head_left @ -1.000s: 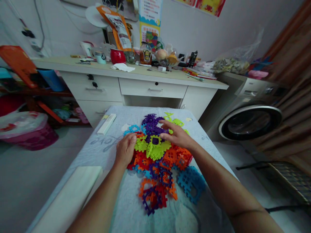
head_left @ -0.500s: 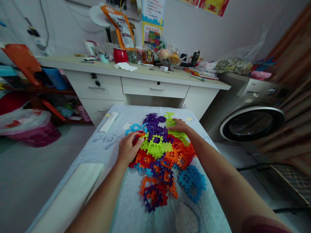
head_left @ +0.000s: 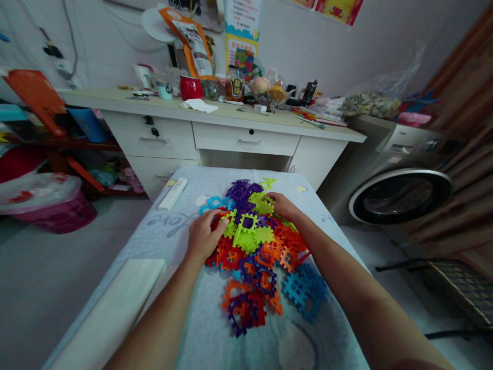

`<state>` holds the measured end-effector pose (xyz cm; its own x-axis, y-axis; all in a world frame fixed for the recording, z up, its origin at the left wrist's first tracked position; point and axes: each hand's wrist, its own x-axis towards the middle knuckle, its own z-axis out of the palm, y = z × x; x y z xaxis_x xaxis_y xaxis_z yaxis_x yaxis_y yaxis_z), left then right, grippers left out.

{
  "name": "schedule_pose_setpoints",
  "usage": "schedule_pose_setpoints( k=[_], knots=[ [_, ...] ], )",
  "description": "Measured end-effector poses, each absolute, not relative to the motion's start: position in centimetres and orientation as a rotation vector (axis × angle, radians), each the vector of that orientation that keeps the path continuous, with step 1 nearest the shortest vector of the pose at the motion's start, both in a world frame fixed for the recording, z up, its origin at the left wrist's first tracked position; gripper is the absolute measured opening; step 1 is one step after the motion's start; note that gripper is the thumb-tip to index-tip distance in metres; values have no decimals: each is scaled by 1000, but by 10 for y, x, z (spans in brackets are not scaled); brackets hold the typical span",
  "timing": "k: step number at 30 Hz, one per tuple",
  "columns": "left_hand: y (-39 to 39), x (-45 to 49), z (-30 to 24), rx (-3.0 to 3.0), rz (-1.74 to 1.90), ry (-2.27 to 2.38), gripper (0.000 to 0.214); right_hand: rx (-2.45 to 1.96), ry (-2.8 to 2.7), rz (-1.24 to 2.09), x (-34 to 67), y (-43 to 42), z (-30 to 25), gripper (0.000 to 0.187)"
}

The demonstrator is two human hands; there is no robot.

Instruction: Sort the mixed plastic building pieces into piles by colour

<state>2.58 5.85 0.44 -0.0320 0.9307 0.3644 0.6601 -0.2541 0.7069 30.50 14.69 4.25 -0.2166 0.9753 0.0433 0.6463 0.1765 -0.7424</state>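
Observation:
Interlocking plastic building pieces with toothed edges lie heaped on a cloth-covered table [head_left: 181, 246]. At the heap's left side, my left hand [head_left: 203, 235] is closed around a red building piece [head_left: 216, 221], its thumb beside lime green pieces [head_left: 246, 234]. My right hand [head_left: 284, 205] pinches a lime green building piece [head_left: 262, 203] over the far right part of the heap; its fingertips are partly hidden. Purple pieces [head_left: 241, 192] lie beyond, between the hands. Orange pieces [head_left: 271, 247] fill the middle. Blue pieces [head_left: 304, 290] sit at the near right.
A white box [head_left: 172, 195] lies at the table's far left, and a long white panel [head_left: 111, 308] along the left edge. Behind stands a cluttered white desk [head_left: 246, 139] with drawers. A washing machine [head_left: 400, 154] is at the right, a pink basket [head_left: 57, 213] at the left.
My right hand has moved left and slightly nearer, bringing a lime green piece over the purple ones. My left hand stays almost where it was.

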Motion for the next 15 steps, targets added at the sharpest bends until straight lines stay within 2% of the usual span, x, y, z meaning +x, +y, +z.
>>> schedule_pose_setpoints(
  k=[7, 10, 12, 15],
  knots=[
    [60, 23, 2, 1835, 1299, 1590, 48, -1038, -2087, 1328, 279, 126, 97, 47],
    [60, 22, 2, 1824, 1304, 1578, 49, -1016, -2106, 1458, 279, 147, 111, 49],
    [60, 22, 2, 1837, 1289, 1583, 47, -1228, -2030, 1247, 283, 173, 107, 44],
    [60, 23, 3, 1857, 1271, 1592, 44, -1758, -1942, 611, 293, 215, 88, 34]
  ],
)
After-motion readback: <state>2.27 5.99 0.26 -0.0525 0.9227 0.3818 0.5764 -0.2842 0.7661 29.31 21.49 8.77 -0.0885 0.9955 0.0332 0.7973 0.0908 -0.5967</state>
